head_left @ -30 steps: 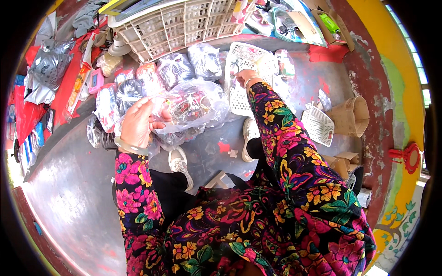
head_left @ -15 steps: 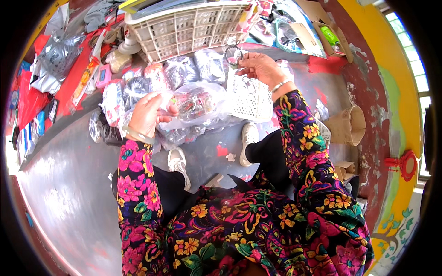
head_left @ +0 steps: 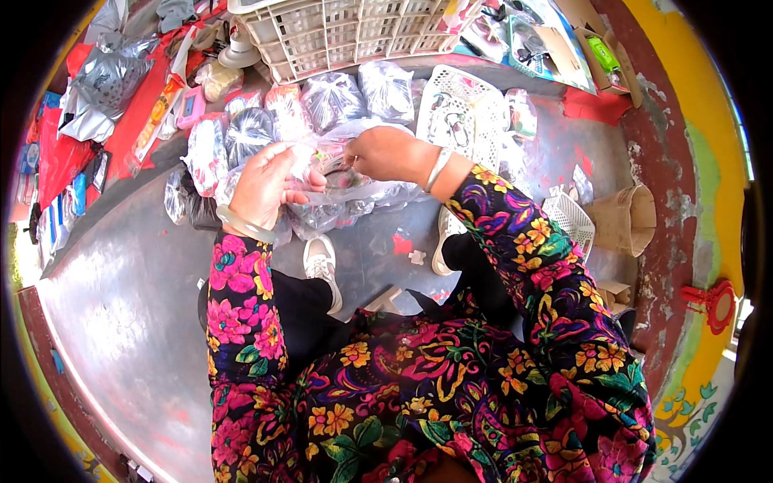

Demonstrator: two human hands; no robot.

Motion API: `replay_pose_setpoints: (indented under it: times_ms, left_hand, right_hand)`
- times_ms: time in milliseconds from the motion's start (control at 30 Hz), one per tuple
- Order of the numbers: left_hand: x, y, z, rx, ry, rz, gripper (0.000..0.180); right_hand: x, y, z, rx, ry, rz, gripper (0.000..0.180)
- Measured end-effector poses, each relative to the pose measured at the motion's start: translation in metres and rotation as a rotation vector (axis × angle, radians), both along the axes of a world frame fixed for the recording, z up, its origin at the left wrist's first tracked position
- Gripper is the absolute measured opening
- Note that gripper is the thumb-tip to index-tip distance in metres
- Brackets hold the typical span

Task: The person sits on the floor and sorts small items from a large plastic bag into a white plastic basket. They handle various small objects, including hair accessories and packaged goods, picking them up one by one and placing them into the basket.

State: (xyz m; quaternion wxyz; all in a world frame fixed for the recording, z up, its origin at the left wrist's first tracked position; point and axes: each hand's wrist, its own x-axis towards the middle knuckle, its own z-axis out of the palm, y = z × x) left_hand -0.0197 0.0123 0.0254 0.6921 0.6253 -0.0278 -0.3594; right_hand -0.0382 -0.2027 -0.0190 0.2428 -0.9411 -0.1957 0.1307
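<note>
My left hand (head_left: 262,187) has its fingers closed on the rim of a clear plastic bag (head_left: 348,195), which sits on other bagged bundles in front of me. My right hand (head_left: 388,154) is at the mouth of this bag, its back toward me and its fingers curled down. What those fingers hold, if anything, is hidden. Small, colourful looped items show blurrily through the plastic. Just beyond my right hand, a white perforated basket (head_left: 485,121) holds several small dark, ring-like pieces.
Several tied plastic bags (head_left: 334,101) line up behind the open one, before a large cream crate (head_left: 346,42). At the right stand a small white basket (head_left: 570,217) and a brown paper-like bin (head_left: 630,221). Packaged goods lie on red sheeting (head_left: 68,165) at the left.
My right hand has come left and toward me, from above the white basket with a dark ring-like item to the bag's mouth. My left hand still grips the bag.
</note>
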Motion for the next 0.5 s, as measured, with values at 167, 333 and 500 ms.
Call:
replay_pose_setpoints:
  times_ms: [167,333,500]
  left_hand:
    - [0.001,0.003,0.000,-0.005,0.005,0.015,0.028]
    - [0.001,0.002,0.002,-0.011,0.016,0.033,0.027]
    - [0.004,-0.009,-0.004,-0.011,0.033,-0.004,0.027]
  right_hand:
    - [0.005,0.005,0.010,-0.044,-0.086,-0.047,0.019]
    - [0.000,0.012,-0.006,-0.011,-0.009,0.047,0.026]
    - [-0.009,0.016,-0.011,0.046,0.216,0.157,0.034]
